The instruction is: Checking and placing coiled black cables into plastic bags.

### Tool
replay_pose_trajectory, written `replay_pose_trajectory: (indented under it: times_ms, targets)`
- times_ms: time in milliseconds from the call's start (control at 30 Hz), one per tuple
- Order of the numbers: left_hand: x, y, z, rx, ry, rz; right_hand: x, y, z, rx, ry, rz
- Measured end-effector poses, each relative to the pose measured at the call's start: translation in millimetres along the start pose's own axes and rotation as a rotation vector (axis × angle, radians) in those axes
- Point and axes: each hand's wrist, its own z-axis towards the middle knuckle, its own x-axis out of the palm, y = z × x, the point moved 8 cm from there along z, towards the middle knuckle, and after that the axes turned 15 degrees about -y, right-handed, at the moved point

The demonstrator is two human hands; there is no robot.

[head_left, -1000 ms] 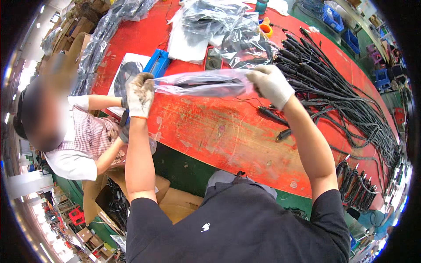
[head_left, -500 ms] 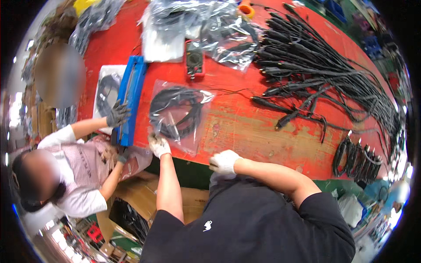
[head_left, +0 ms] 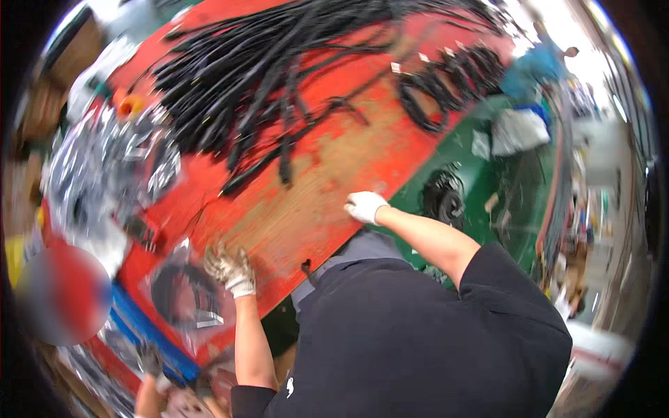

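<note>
One coil [head_left: 167,289] sits bagged, near left, by the spread left hand [head_left: 230,269]; right hand [head_left: 365,207], can't tell; far cables [head_left: 230,90] lie unbagged

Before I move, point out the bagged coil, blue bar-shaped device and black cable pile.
Bagged coil [head_left: 166,291]: head view, left side of the dark ring.
Blue bar-shaped device [head_left: 153,334]: head view, middle of its long body.
Black cable pile [head_left: 251,70]: head view, dense part of the bundle.
</note>
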Motion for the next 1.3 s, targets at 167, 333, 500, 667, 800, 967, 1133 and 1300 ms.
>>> replay_pose_trajectory:
  times_ms: [167, 333, 500, 667, 800, 967, 1133, 1300]
  targets:
    - [52.6, -79.2, 15.7, 0.226, 0.081, -0.105, -10.9, -77.3, -75.6, 0.252, -0.177, 0.26]
    - [66.9, -171.1, 31.7, 0.244, 0.125, -0.223, -40.9, -204.9, -110.9, 0.563, -0.457, 0.292]
    - [78.7, -245.5, 10.2, 0.2, 0.22, -0.236, -92.3, -328.3, -98.1, 0.613, -0.714, 0.267]
    - [115.0, -313.1, -46.4, 0.157, 0.383, -0.11, -191.8, -420.7, -8.0, 0.411, -0.903, 0.062]
    - [125.6, -390.9, -89.8, 0.057, 0.448, -0.12, -275.2, -453.1, 69.0, 0.135, -1.036, -0.101]
    - [150.9, -514.5, -91.8, 0.038, 0.548, -0.223, -293.6, -500.3, 148.6, 0.272, -0.552, -0.063]
    - [189.0, -587.9, -53.6, -0.177, 0.683, -0.422, -290.5, -499.0, 171.0, 0.258, -0.516, -0.083]
    - [232.7, -622.7, -42.8, -0.368, 0.746, -0.434, -288.6, -492.4, 152.5, 0.23, -0.533, -0.009]
